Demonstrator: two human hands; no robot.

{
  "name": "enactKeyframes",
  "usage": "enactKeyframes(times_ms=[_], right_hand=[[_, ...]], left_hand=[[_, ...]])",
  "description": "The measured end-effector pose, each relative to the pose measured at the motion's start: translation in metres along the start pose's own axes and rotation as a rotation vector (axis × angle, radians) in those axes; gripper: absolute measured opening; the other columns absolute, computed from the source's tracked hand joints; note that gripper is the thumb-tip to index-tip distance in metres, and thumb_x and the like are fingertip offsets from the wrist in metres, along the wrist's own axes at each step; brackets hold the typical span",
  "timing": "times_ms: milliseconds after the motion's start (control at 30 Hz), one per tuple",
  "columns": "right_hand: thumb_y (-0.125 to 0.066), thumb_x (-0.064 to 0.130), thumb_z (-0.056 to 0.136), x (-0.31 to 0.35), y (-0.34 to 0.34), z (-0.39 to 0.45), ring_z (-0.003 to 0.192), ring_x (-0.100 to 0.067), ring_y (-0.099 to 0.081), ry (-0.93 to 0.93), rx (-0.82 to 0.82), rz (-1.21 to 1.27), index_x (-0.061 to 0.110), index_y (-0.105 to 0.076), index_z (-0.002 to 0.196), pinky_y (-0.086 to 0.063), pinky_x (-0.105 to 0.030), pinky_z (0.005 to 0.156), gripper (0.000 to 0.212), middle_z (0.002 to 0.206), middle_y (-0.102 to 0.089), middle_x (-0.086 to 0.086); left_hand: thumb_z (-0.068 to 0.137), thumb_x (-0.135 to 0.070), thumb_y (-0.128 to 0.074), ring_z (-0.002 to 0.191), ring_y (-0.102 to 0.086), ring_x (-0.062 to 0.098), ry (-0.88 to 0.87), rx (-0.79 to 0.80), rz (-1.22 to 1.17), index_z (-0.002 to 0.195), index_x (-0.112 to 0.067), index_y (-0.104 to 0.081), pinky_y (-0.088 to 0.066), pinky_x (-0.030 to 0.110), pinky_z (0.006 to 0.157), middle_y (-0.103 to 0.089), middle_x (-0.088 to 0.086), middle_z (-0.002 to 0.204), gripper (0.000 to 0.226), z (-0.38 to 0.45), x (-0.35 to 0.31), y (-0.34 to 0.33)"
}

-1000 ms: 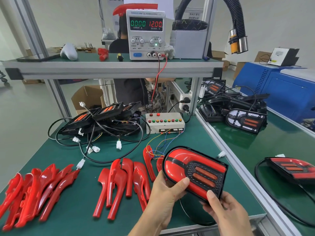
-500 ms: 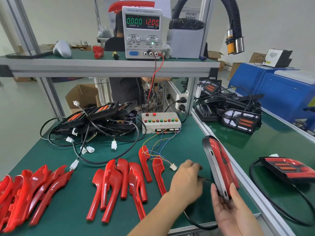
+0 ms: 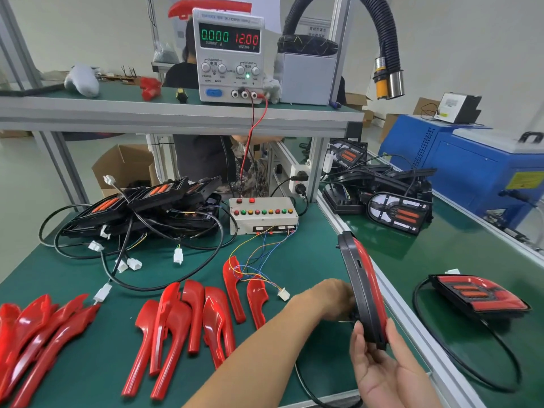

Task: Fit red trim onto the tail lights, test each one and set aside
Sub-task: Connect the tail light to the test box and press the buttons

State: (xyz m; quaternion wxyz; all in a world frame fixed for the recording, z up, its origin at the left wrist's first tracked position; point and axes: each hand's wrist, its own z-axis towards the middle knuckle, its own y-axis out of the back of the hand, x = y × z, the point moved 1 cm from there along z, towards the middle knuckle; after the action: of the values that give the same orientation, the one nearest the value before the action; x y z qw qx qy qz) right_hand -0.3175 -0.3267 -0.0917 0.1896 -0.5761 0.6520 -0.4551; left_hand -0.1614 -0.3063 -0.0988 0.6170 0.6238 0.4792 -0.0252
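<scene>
I hold a tail light with red trim fitted, turned edge-on and upright above the green bench. My right hand cradles its lower end, thumb and fingers wrapped round the rim. My left hand reaches behind the light's back; its fingers are hidden there. The light's black cable hangs off the bench's front edge. Loose red trim pieces lie in a row in front of me, with more trims at the far left. A white test connector on coloured wires lies beside my left wrist.
A button test box sits mid-bench, wired to the power supply on the shelf reading 0.000 and 12.00. Untrimmed lights with cables pile at back left. On the right bench lie a trimmed light and a stack of lights.
The tail light went from face-up in both hands to edge-on and upright. My left hand let go of its left end and moved behind its back.
</scene>
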Motion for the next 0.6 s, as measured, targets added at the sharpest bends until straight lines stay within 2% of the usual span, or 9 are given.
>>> enactKeyframes(times_ms=[167,333,433,500,533,567,600], right_hand=[[-0.066,0.029,0.072,0.000,0.002,0.001,0.057,-0.023,-0.073,-0.030,0.012,0.002,-0.006,-0.060,0.094,-0.060,-0.027,0.048,0.042,0.074,-0.071,-0.013],[-0.067,0.028,0.071,-0.002,0.002,0.002,0.056,-0.022,-0.073,0.006,0.013,-0.035,-0.005,-0.060,0.094,-0.060,-0.027,0.048,0.041,0.071,-0.072,-0.012],[-0.067,0.029,0.072,0.000,0.000,0.004,0.055,-0.021,-0.073,0.055,-0.008,-0.058,-0.004,-0.060,0.095,-0.060,-0.027,0.050,0.041,0.067,-0.072,-0.011],[-0.066,0.030,0.083,0.003,0.001,0.006,0.055,-0.020,-0.074,0.087,-0.033,-0.064,-0.004,-0.060,0.096,-0.060,-0.027,0.051,0.038,0.066,-0.072,-0.011],[-0.065,0.031,0.088,0.005,0.001,0.006,0.056,-0.020,-0.074,0.101,-0.045,-0.066,-0.004,-0.060,0.096,-0.061,-0.028,0.051,0.036,0.067,-0.072,-0.012],[-0.063,0.030,0.092,0.007,0.002,0.007,0.057,-0.020,-0.074,0.116,-0.055,-0.067,-0.003,-0.060,0.096,-0.061,-0.027,0.051,0.034,0.067,-0.073,-0.011],[-0.062,0.030,0.094,0.008,0.003,0.008,0.057,-0.019,-0.074,0.131,-0.064,-0.069,-0.003,-0.060,0.095,-0.061,-0.027,0.051,0.033,0.067,-0.073,-0.011]], left_hand=[[0.097,-0.029,-0.061,0.116,-0.064,0.039,0.055,0.074,0.396,0.135,-0.006,-0.055,-0.054,0.043,0.093,-0.063,0.018,0.130,0.045,0.004,-0.002,-0.001],[0.093,-0.015,-0.064,0.121,-0.062,0.036,0.181,-0.049,0.379,0.135,-0.004,-0.050,-0.053,0.041,0.094,-0.061,0.014,0.130,0.045,0.011,-0.001,-0.004],[0.090,-0.011,-0.066,0.125,-0.058,0.036,0.320,-0.177,0.130,0.131,-0.002,-0.040,-0.050,0.039,0.097,-0.058,0.017,0.131,0.049,0.008,0.006,-0.006],[0.087,-0.011,-0.063,0.117,-0.064,0.036,0.419,-0.257,-0.157,0.124,-0.001,-0.047,-0.054,0.037,0.093,-0.060,0.019,0.124,0.042,0.002,0.013,0.004],[0.086,-0.010,-0.060,0.103,-0.071,0.033,0.455,-0.297,-0.339,0.116,0.000,-0.054,-0.059,0.036,0.083,-0.064,0.019,0.114,0.033,-0.003,0.018,0.014],[0.085,-0.007,-0.057,0.079,-0.075,0.028,0.476,-0.337,-0.536,0.105,0.001,-0.058,-0.061,0.033,0.065,-0.066,0.017,0.098,0.021,-0.007,0.023,0.026],[0.086,-0.001,-0.056,0.054,-0.071,0.022,0.484,-0.358,-0.748,0.095,0.002,-0.058,-0.056,0.027,0.049,-0.063,0.015,0.080,0.010,-0.012,0.028,0.038]])
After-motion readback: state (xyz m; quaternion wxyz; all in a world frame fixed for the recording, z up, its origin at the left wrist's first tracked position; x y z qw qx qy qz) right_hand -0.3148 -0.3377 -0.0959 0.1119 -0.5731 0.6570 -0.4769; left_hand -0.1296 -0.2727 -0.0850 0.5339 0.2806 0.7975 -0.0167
